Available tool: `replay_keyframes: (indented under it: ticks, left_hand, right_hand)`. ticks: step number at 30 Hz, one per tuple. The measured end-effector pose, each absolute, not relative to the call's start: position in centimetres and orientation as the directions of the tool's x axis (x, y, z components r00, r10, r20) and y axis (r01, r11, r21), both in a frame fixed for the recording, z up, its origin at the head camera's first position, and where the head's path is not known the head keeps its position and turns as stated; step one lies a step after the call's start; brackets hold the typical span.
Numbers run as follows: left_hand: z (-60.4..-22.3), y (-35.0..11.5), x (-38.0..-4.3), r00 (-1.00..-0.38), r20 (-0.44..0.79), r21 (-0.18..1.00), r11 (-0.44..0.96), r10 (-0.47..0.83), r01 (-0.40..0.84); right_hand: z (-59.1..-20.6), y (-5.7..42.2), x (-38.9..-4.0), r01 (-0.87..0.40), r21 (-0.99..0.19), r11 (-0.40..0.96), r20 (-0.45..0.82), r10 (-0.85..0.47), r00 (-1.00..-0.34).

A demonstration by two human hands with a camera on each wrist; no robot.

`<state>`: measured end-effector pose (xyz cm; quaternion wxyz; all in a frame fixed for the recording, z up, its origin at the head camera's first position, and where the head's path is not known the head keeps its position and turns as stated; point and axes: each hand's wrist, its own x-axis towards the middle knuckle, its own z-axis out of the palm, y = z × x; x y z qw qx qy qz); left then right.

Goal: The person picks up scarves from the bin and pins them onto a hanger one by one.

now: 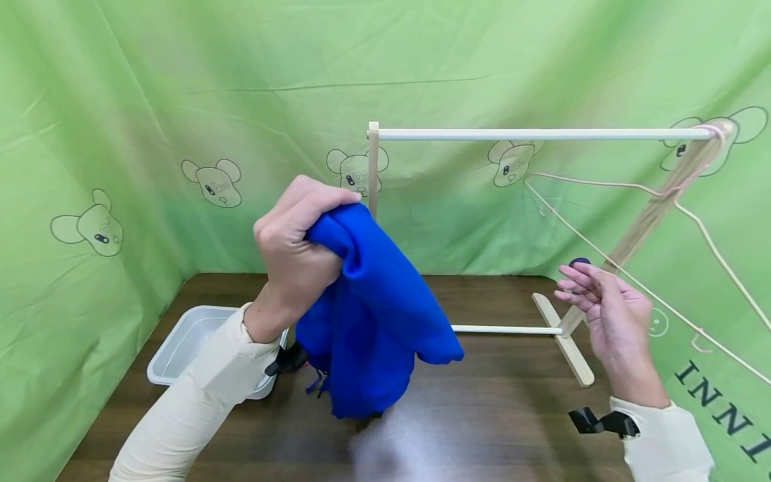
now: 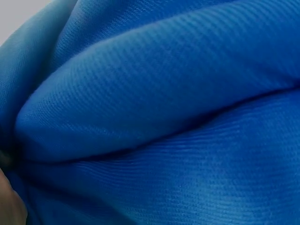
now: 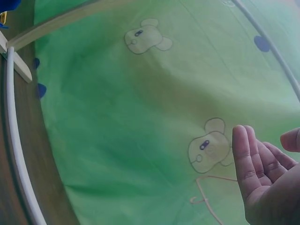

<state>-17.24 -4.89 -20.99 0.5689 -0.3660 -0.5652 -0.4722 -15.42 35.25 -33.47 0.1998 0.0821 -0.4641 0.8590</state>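
A blue scarf (image 1: 379,308) with a fringe at its lower end hangs in folds from my left hand (image 1: 301,234), which grips its bunched top. In the left wrist view the ribbed scarf cloth (image 2: 154,108) fills nearly everything, and just a sliver of hand shows at the lower left. My right hand (image 1: 614,308) is raised in front of the rack's right post with its fingers loosely extended, holding nothing. The right wrist view shows those fingers (image 3: 248,154) apart from the thumb. A pale pink hanger (image 1: 626,184) hangs at the rack's right end, partly behind the right hand.
The wooden rack has a white top rail (image 1: 542,134) and a lower white rail (image 1: 506,329); its foot (image 1: 563,341) stands on the brown table (image 1: 482,402). A translucent plastic tub (image 1: 181,341) sits left, partly behind the left sleeve. Green printed curtain (image 1: 271,67) surrounds the table.
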Motion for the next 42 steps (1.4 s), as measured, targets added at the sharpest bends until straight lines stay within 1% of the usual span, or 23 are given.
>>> replay_keyframes:
  ticks: [5, 11, 17, 23, 30, 37, 42]
  left_hand:
    - [-21.4, -4.8, -17.3, -0.101, 0.99, 0.126, 0.284, -0.1, 0.95]
    - [-21.8, -4.5, -17.3, -0.101, 0.991, 0.122, 0.29, -0.087, 0.949]
    - [-22.0, -4.0, -17.3, -0.108, 0.992, 0.124, 0.294, -0.071, 0.948]
    - [-22.3, -3.2, -17.4, -0.126, 0.991, 0.132, 0.265, -0.041, 0.955]
    - [-22.8, -2.3, -17.7, -0.13, 0.991, 0.137, 0.242, -0.043, 0.961]
    - [-23.1, -1.4, -17.6, -0.148, 0.988, 0.151, 0.213, -0.03, 0.965]
    - [-22.9, -0.8, -17.5, -0.139, 0.99, 0.14, 0.191, -0.017, 0.972]
  right_hand:
    - [-32.4, 35.6, -15.2, -0.428, -0.733, -0.529, 0.327, 0.277, -0.903]
    - [-31.1, 36.2, -15.1, -0.446, -0.703, -0.554, 0.334, 0.297, -0.895]
    - [-30.0, 36.9, -15.0, -0.455, -0.712, -0.536, 0.338, 0.306, -0.89]
    - [-29.0, 37.8, -15.1, -0.442, -0.719, -0.535, 0.328, 0.3, -0.896]
    - [-27.7, 38.7, -15.4, -0.482, -0.706, -0.518, 0.36, 0.324, -0.875]
    - [-26.1, 40.0, -15.3, -0.516, -0.679, -0.522, 0.376, 0.355, -0.856]
    - [-25.1, 40.8, -15.2, -0.551, -0.652, -0.521, 0.396, 0.385, -0.834]
